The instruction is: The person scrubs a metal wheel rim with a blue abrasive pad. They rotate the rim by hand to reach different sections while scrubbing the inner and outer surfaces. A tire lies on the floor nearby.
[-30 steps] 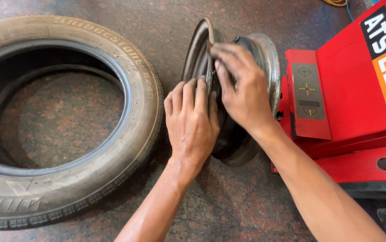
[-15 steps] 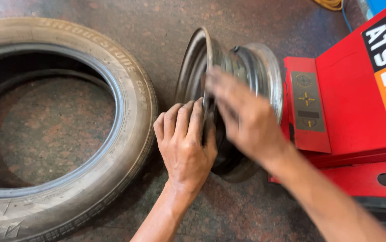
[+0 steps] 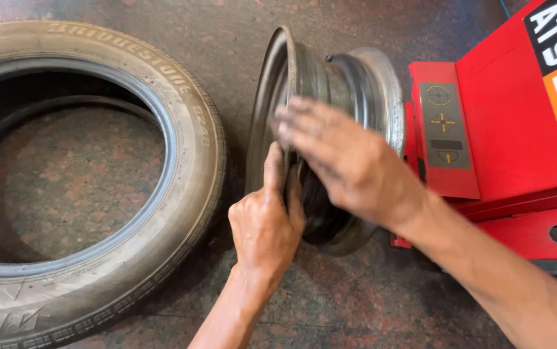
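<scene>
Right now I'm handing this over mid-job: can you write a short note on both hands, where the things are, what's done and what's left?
Left hand: gripping the near edge of the bare steel rim, thumb up along it.
Right hand: spread over the rim's top, blurred, grip unclear.
Rim: on edge on the stone floor, against the red machine.
Tyre: flat on the floor to the left, apart from the rim.
Done: tyre is off the rim.
Left: rim not yet laid down or mounted.

The speckled stone floor (image 3: pixel 356 310) carries a flat tyre (image 3: pixel 188 155), an upright steel rim (image 3: pixel 356 84) and a red machine (image 3: pixel 504 129).
</scene>
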